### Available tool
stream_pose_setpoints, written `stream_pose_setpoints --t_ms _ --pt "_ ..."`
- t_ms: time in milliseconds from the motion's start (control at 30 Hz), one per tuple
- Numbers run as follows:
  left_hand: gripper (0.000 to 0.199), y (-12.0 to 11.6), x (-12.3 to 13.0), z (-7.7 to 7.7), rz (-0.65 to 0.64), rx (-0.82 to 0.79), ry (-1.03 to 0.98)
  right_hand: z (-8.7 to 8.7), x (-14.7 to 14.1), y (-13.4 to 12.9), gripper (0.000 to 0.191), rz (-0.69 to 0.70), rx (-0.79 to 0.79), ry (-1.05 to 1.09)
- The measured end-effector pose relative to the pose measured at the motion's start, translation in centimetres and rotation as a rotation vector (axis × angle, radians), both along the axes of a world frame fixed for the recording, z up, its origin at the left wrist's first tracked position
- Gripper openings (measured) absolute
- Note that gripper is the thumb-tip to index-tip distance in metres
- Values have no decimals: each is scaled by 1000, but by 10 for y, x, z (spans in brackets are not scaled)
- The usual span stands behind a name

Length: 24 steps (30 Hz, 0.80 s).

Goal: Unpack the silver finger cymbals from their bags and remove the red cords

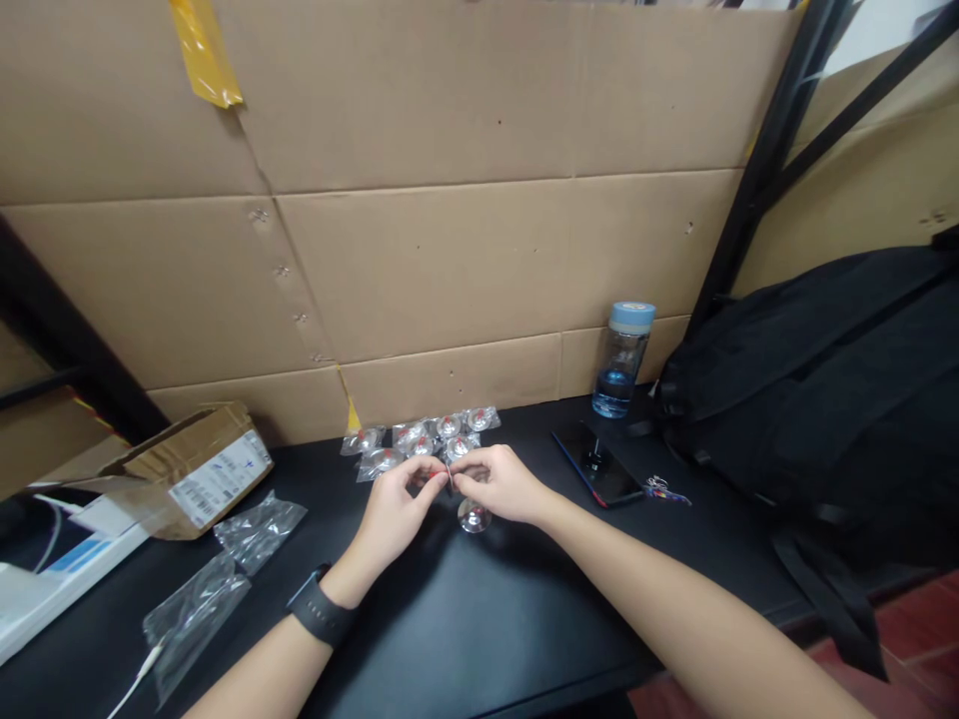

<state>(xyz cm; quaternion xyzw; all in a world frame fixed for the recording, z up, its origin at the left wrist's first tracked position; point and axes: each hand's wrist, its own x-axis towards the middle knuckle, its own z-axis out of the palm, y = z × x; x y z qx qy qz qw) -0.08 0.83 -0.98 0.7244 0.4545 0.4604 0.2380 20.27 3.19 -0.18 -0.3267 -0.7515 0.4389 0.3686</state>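
Over the middle of the table, my left hand and my right hand meet with fingertips pinched on a small thin piece, seen nearly edge-on. A bit of red shows by the left fingertips; the fingers cover most of the piece, so its kind is unclear. Just below the right fingers, a round shiny metal disc lies unwrapped on the black table. Behind my hands are several clear plastic bags, each around a round silvery item with red on it. A dark watch is on my left wrist.
Left are empty clear bags, an opened cardboard box, a white power strip and a white cable. Right are a phone, a keychain, a water bottle and a black backpack. Cardboard walls the back.
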Motion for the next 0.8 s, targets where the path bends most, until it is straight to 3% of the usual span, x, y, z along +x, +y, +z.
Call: stream_pose_setpoints --t_ms 100,367,600,800 --pt "16 2 -2 -2 24 11 -22 -1 0 1 29 18 -75 54" --pt "17 5 -4 -6 12 24 -79 -1 -3 4 38 -15 -26 189" --pt "14 2 -3 -4 21 65 -5 -4 -6 3 46 -5 -33 273" --pt "15 1 -3 -3 24 62 -6 -2 -6 -1 48 21 -61 246"
